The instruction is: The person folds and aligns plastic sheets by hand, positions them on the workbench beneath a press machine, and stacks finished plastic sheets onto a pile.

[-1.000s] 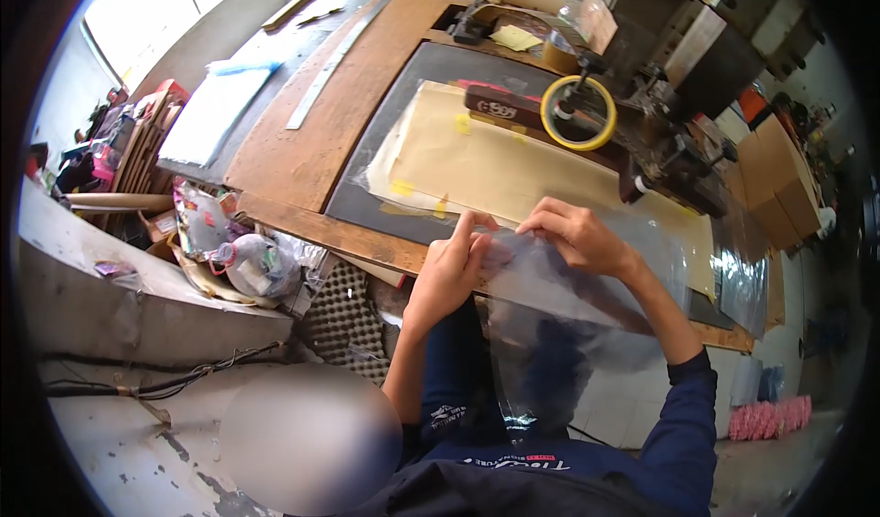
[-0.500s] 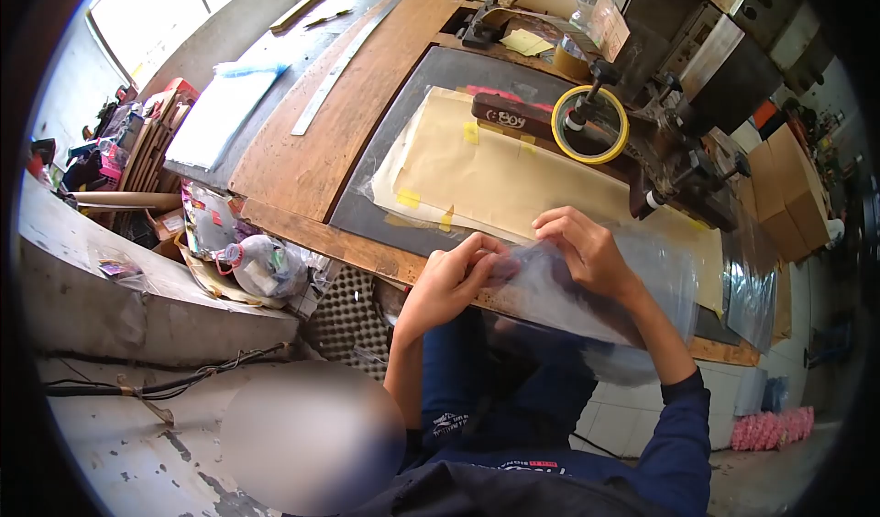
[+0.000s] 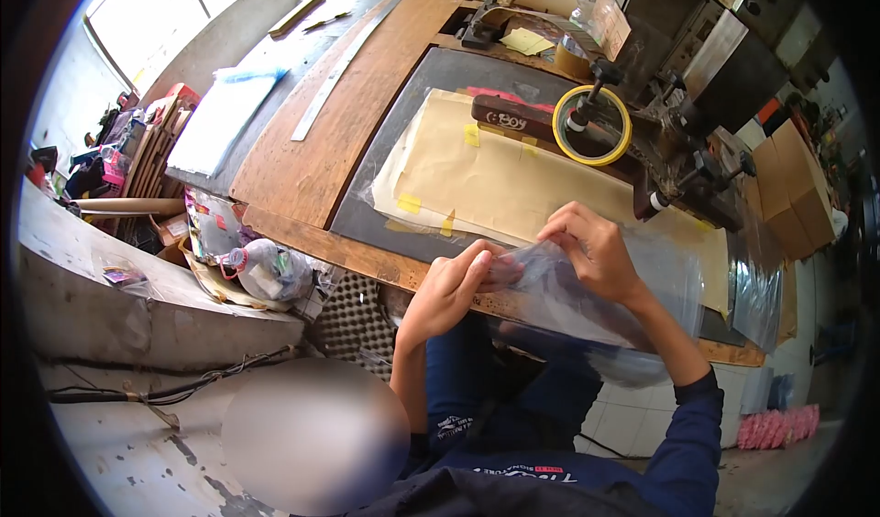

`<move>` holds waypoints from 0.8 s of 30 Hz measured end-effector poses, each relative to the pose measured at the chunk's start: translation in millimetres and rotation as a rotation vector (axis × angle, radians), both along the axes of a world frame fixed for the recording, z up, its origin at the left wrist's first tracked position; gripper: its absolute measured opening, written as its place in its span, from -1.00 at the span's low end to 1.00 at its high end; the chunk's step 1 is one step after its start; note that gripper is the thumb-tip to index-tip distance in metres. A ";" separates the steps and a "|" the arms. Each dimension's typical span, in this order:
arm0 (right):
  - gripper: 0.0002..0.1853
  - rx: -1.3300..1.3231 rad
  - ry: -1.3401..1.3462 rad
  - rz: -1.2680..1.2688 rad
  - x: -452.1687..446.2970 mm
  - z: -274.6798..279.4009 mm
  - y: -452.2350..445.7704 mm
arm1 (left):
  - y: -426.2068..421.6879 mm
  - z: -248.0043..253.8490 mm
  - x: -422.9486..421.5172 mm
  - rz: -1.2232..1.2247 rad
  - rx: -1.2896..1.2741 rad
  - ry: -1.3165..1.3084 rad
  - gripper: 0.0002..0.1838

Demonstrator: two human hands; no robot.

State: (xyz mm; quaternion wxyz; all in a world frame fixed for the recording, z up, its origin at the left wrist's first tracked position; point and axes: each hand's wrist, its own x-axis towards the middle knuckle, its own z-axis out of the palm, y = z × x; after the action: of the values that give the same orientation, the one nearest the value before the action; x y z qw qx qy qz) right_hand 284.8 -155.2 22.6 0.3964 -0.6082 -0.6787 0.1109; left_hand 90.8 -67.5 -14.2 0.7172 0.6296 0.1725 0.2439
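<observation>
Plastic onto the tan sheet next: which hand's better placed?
Probably the right hand: it pinches the clear plastic and overlaps the tan sheet in view. The left hand sits lower, over the wooden bench edge.

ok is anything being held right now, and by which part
Yes, clear plastic film: the left hand grips its left end, the right hand its upper edge close by.

Daylight is streaming through the window [image 3: 137, 27] at upper left, the wooden table [image 3: 302, 173] is spanning the middle, a pale tiled floor [image 3: 632, 416] is showing beneath, and the low left wall [image 3: 165, 329] is looking stained.
</observation>
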 end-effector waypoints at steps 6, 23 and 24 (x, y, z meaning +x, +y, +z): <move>-0.90 -0.025 0.068 0.005 1.5 -6.6 7.1 | 4.6 -15.8 2.2 0.086 0.252 0.042 -0.72; -0.87 -0.117 0.028 0.120 6.8 49.3 -29.3 | 0.9 5.5 3.0 0.032 0.060 0.131 -0.72; -0.87 -0.093 0.032 0.098 9.4 61.4 -43.4 | 0.2 5.3 3.5 0.035 0.028 0.087 -0.76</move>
State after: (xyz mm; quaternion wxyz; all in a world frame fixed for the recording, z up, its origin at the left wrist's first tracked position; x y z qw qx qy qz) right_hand 294.2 -198.7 84.0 0.3726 -0.5900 -0.6954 0.1714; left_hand 94.4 -67.3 -8.9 0.6957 0.6465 0.2113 0.2312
